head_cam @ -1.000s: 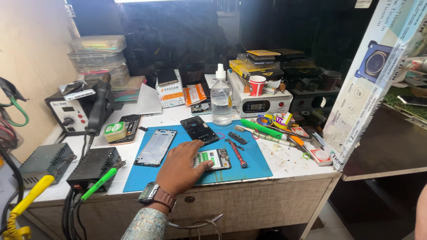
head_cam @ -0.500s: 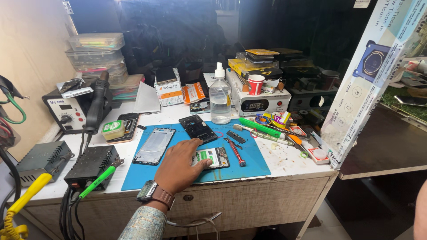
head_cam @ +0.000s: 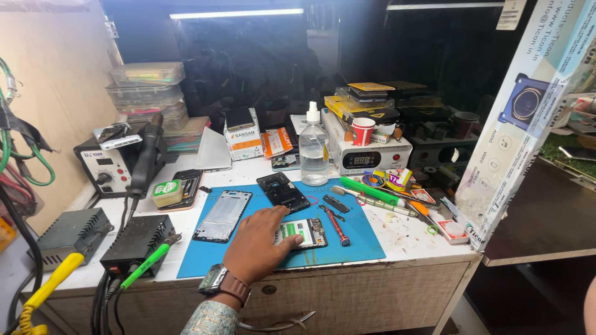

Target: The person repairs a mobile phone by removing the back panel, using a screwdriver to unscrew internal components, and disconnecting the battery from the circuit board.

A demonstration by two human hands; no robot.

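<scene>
I am resting my left hand [head_cam: 257,239] flat on the blue work mat [head_cam: 360,239], fingers spread and pressing down on the opened phone body [head_cam: 303,232], the one showing a green board and a pale battery face; nothing is clenched, the palm is only laying weight on its left edge; my right hand is not showing anywhere in this view, so I cannot tell what it is doing.

The phone body is lying near the front edge of the mat, just beside the red-handled screwdriver [head_cam: 336,224] on its right, with the bare display frame [head_cam: 223,215] lying to the left of my wrist and a dark phone back [head_cam: 283,192] lying farther from me, toward the clear spray bottle [head_cam: 313,149].

I am judging this piece as light, thin and stiff, yet fragile where the board and ribbon connectors are lying exposed; the mat looks grippy, so it is probably sitting steady under my fingers; the safe places to take hold seem to be the long metal side rails, pinched edge to edge, keeping fingertips off the green board.
</scene>
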